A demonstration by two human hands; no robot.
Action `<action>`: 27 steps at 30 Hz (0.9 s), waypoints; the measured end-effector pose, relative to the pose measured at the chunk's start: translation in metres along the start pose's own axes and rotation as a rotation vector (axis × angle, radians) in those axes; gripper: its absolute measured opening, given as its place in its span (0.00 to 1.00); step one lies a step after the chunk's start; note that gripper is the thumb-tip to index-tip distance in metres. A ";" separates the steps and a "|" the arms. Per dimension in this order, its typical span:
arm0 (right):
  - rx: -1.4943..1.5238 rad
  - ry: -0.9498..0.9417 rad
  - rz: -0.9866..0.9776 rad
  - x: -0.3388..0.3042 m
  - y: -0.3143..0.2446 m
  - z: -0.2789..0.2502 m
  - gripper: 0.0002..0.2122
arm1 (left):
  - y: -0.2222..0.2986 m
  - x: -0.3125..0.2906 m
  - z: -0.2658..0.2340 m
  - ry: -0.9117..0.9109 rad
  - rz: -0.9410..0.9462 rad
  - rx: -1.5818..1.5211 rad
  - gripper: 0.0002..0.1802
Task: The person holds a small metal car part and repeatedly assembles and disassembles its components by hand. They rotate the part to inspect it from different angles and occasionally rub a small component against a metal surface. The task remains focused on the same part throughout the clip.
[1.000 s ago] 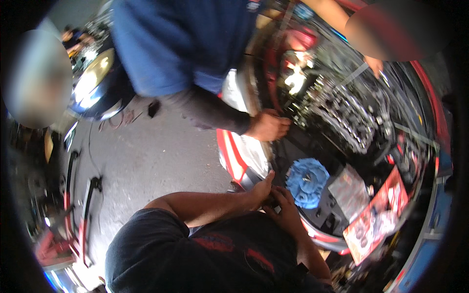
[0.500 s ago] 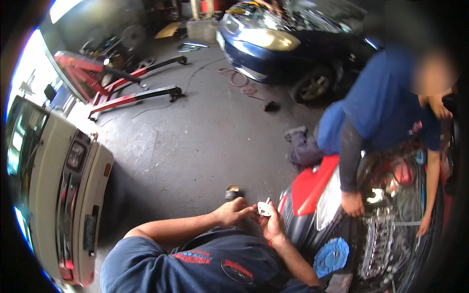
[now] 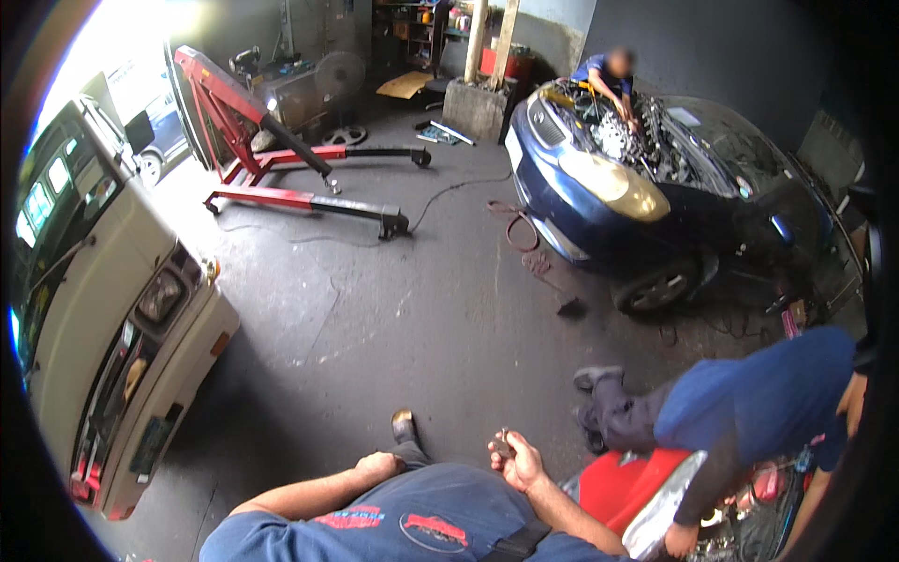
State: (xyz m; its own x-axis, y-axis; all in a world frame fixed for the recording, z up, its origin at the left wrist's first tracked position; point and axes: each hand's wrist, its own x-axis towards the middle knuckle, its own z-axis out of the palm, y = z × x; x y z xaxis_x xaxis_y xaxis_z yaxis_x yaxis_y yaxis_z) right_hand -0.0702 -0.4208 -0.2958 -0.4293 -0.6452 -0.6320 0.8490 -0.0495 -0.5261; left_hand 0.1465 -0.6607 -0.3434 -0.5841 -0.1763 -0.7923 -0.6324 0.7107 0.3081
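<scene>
At far left a pale van [image 3: 192, 314] juts in; beyond it a red engine hoist [image 3: 300, 199] spreads its black-tipped legs over the floor. The left hand [image 3: 379, 465] is by the shirt [image 3: 375, 534], fingers curled from sight; I cannot tell the state of its grip. The right hand [image 3: 517, 463] stands out in front of the belly, its grip pinching a small part [image 3: 504, 444] upright between thumb and fingers. A reddish hose [image 3: 521, 231] lies by a dark blue car [image 3: 613, 187], its engine bay exposed. At lower right a co-worker in blue [image 3: 758, 398] leans over a red car [image 3: 623, 487], blocking part of it.

The grey floor [image 3: 375, 318] is scuffed, crossed by a dark cable [image 3: 459, 187]. Light pours through an opening [image 3: 108, 42] at left; a concrete block [image 3: 478, 110] stands behind, before a dark wall [image 3: 674, 56].
</scene>
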 end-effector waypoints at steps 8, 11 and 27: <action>0.085 0.088 -0.066 0.123 -0.080 0.048 0.02 | -0.047 0.075 -0.208 0.191 -0.050 -0.538 0.24; 0.067 0.188 0.036 0.153 -0.106 0.064 0.07 | -0.046 0.117 -0.248 -0.064 0.022 -0.479 0.31; -0.135 -0.440 0.039 0.598 -0.526 0.297 0.14 | -0.043 0.385 -0.632 0.449 -0.015 -1.088 0.25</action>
State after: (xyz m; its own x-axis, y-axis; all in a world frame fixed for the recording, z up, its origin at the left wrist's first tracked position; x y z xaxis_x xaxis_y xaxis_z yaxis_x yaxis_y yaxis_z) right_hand -0.6818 -1.0069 -0.2277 -0.2010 -0.9086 -0.3662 0.8014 0.0624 -0.5948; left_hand -0.3726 -1.1900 -0.3285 -0.5621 -0.5580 -0.6105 -0.6156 -0.2106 0.7594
